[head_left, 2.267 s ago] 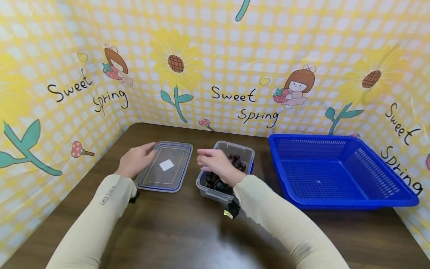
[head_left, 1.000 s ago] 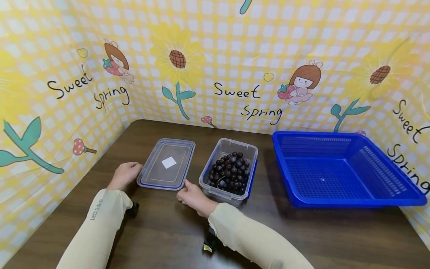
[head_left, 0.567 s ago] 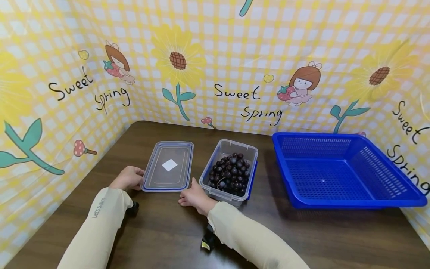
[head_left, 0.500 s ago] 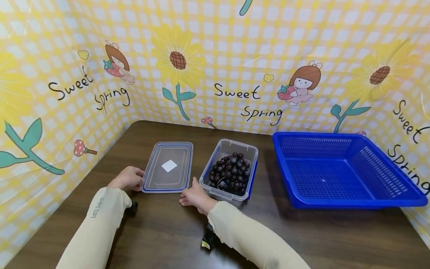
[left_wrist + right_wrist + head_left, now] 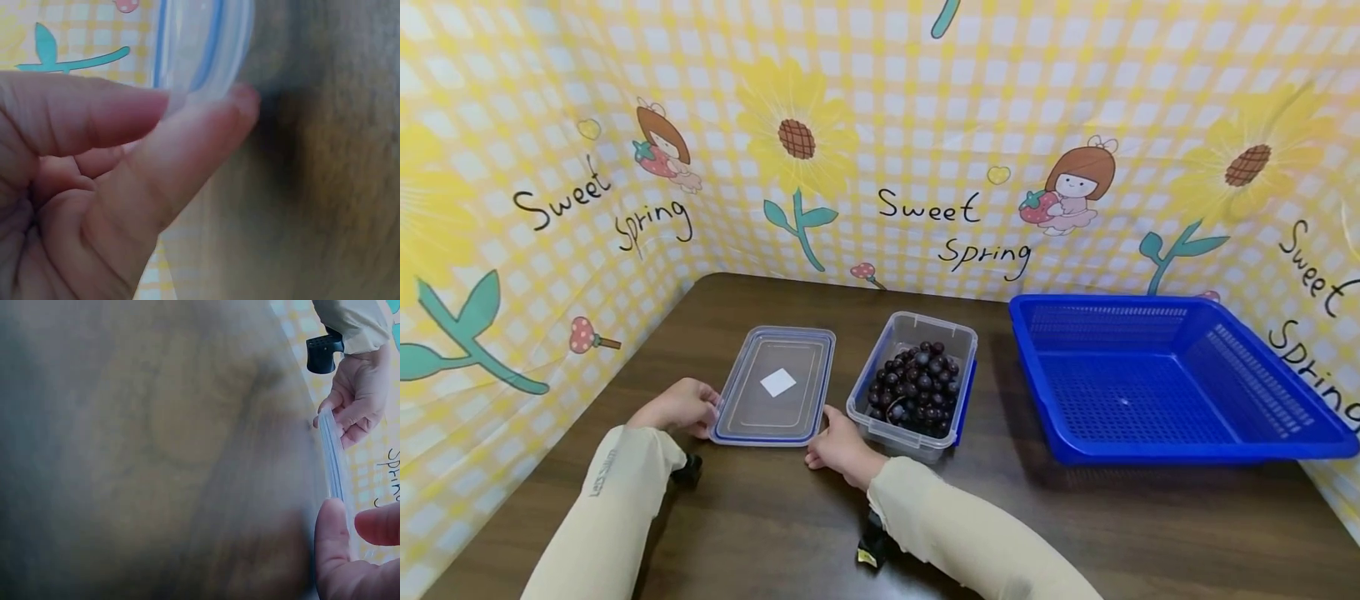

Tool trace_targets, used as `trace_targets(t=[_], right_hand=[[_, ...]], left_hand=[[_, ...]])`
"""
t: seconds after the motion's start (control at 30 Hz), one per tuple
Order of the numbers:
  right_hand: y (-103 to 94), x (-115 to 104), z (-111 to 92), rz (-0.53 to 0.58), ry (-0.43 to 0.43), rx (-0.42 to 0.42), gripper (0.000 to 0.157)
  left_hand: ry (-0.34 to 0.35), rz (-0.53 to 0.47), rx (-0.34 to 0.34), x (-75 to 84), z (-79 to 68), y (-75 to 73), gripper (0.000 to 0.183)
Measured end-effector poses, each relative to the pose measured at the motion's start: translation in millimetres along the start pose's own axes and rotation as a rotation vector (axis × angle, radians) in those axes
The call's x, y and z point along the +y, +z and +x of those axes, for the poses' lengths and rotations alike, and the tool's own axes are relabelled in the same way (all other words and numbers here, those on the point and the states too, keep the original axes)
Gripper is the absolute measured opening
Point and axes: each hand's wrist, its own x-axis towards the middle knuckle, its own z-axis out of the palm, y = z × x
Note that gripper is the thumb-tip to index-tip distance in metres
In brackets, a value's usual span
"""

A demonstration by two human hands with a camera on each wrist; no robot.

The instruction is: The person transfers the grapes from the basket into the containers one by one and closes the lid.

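A clear plastic lid (image 5: pixel 772 417) with a blue seal and a white square label is held between my hands in the head view. My left hand (image 5: pixel 679 407) pinches its near left corner; in the left wrist view, thumb and forefinger (image 5: pixel 94 119) meet on the rim. At the near right corner is my right hand (image 5: pixel 842 446), with its thumb (image 5: pixel 331 531) against the lid's edge and a finger on the other side in the right wrist view. Just right of the lid stands a clear box (image 5: pixel 891 433) of dark grapes (image 5: pixel 917 383).
A large blue perforated basket (image 5: pixel 1112 400) stands at the right of the brown table (image 5: pixel 760 517). Yellow checked cloth (image 5: pixel 917 100) with printed flowers walls off the back and both sides.
My right hand has left its place over the grape box and gone to the lid's near right corner. My left hand moved down the lid's left edge. The lid has shifted slightly towards me.
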Motion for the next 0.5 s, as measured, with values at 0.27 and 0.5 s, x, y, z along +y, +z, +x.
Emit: trace_targets(t=[0.27,0.5], right_hand=[[-2.6,-2.7,-3.5,0.049,-0.072,-0.017,0.061],[-4.6,-27.1,-14.5,0.022,-0.091,-0.005,0.067]], left_hand=[[0.087,-0.074,-0.019,0.5,-11.6,-5.9,0.024],[0.127,-0.165,-0.018,9.8,-23.2,-16.4,0.033]])
